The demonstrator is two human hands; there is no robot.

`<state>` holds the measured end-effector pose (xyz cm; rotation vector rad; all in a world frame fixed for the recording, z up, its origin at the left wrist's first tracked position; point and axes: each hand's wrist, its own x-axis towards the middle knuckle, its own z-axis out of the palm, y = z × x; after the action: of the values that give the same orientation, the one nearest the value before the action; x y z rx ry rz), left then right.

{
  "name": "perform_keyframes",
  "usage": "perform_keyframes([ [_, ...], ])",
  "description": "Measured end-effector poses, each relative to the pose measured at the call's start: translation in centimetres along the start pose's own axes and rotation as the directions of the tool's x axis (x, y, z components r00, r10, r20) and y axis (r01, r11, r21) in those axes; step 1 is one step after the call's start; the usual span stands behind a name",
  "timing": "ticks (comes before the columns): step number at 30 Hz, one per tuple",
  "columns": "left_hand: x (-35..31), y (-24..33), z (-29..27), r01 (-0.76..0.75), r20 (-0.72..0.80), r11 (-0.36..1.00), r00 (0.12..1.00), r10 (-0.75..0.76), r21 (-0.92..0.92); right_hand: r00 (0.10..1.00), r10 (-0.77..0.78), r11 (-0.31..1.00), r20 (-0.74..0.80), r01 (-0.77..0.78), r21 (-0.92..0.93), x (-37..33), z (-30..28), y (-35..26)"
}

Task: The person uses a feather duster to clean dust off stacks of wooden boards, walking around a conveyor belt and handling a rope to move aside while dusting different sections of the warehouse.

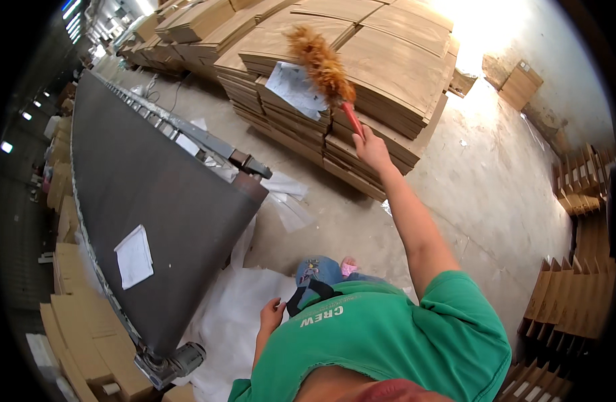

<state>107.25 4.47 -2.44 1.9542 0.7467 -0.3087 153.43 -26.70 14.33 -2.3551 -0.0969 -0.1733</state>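
Note:
My right arm reaches out to the far side, and my right hand (373, 149) is closed round the red handle of a feather duster (321, 65). Its fluffy orange-brown head lies over the near edge of a stack of flat cardboard sheets (395, 63). Beside the feathers, a crumpled white paper sheet (291, 86) hangs down the side of that stack. My left hand (272, 313) is low by my waist with curled fingers. A black cloth-like piece (309, 295) is close to it; whether the hand holds anything is hidden.
A long dark conveyor belt (144, 181) runs along the left, with a folded white paper (133, 256) on it. White plastic sheeting (227, 321) lies between belt and me. More cardboard (194, 23) stands behind; slotted brown cardboard pieces (569, 301) are at right.

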Motion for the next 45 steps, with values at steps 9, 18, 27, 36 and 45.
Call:
perform_keyframes([
  [9,15.0,16.4,-5.5,-0.284,-0.028,0.957,0.959,0.283,-0.067,0.638,0.538,0.769,-0.551,-0.639,0.010,-4.8,-17.0,27.4],
  [18,25.9,32.7,-4.6,-0.435,0.143,0.891,0.881,0.451,-0.129,0.738,0.457,0.872,-0.496,-0.482,0.086,2.2,-12.7,13.2],
  [27,25.5,36.5,0.2,-0.496,0.103,0.867,0.861,0.498,-0.047,0.959,0.282,0.904,-0.030,-0.276,-0.327,18.1,-12.4,10.8],
  [36,24.8,31.3,0.9,-0.336,0.083,0.942,0.938,0.336,-0.011,0.655,0.482,0.805,-0.582,-0.593,0.000,1.2,-18.5,19.8],
  [45,29.5,47.1,5.0,-0.633,0.372,0.766,0.742,0.558,0.113,0.810,0.383,0.861,-0.445,-0.487,-0.145,-11.2,-12.2,17.2],
])
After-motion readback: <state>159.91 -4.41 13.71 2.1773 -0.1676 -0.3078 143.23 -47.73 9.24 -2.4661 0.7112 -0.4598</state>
